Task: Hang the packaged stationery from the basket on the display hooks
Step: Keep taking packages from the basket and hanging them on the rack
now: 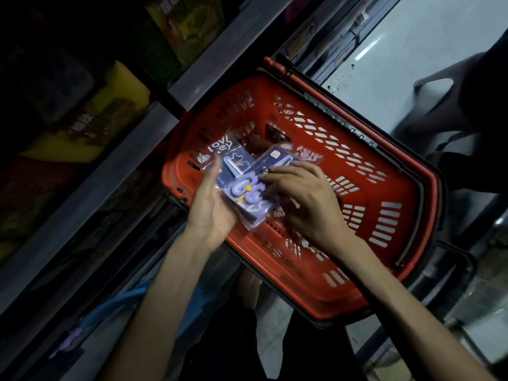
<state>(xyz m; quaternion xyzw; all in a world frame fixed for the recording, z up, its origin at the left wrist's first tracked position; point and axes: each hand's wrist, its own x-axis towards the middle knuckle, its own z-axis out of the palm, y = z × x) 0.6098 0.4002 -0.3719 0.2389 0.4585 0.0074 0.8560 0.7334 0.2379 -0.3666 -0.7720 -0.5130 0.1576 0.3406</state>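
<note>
A red plastic basket (384, 188) sits on the floor below me. Over its left end I hold a small stack of purple stationery packs (247, 199). My left hand (209, 204) supports the stack from the left and underneath, fingers stretched up along its side. My right hand (299, 196) lies on the stack from the right, its fingertips curled onto the top pack. More purple packs (236, 158) lie in the basket just beyond the hands, partly hidden. No display hooks are visible.
Dark shelves (154, 125) with grey edges and colourful boxed goods run along the left. A pale shiny floor (412, 64) lies beyond the basket. A dark stool leg or bag (453, 105) stands at the right. My knees are below the basket.
</note>
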